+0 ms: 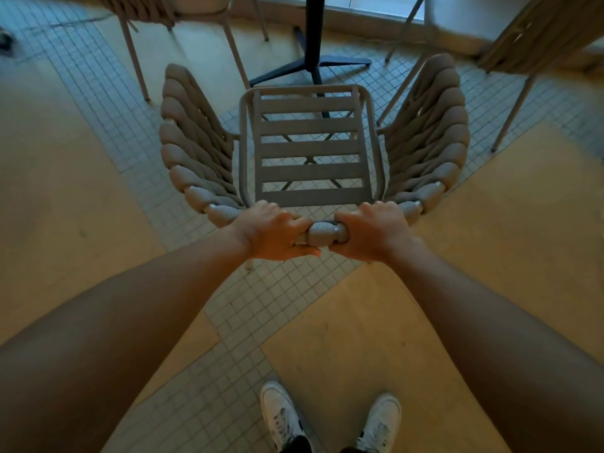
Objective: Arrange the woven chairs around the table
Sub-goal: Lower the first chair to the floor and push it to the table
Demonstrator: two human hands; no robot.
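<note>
Both hands had a clenched grip on the top rail of the woven chair (310,148), the left hand (274,232) and right hand (372,232) close together at its middle. The chair stood facing the desk pedestal (315,37), just short of it. Pushing it squarely would likely need a wider hold and steady, even pressure, minding the neighbouring chair legs (134,57).

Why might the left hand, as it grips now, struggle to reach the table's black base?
Probably it cannot: the left hand is clamped on the woven chair backrest, and that chair's slatted seat stands between it and the black base.
</note>
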